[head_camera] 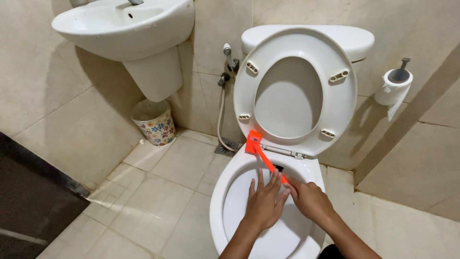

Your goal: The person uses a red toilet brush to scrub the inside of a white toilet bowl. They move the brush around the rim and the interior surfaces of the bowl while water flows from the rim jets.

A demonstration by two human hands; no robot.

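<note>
Both my hands are over the open toilet bowl [225, 192]. My left hand [265, 204] lies flat with the fingers spread, palm down above the bowl, its fingertips brushing the orange handle. My right hand [310, 199] is closed round the near end of the orange brush [261, 154], whose handle runs up and away to a flat head at the back rim, just under the hinge. Risks, as I judge them: the handle is thin and gripped only at its end, so a hard push could twist it out of my fingers and drop it into the bowl; the left hand hovers low over a wet-looking surface and could slip against the porcelain; the raised seat [294, 91] leans on the cistern [354, 41] and a knock from the brush head could bring it down onto my wrists. Count, working outward: two hands, one brush, one bowl, one raised seat with four bumpers on its underside, one floor drain [227, 146], one bidet sprayer [229, 60] with hose, one flowered waste bin [155, 122], one toilet paper roll [395, 86] on the right wall, one washbasin [124, 26].
</note>
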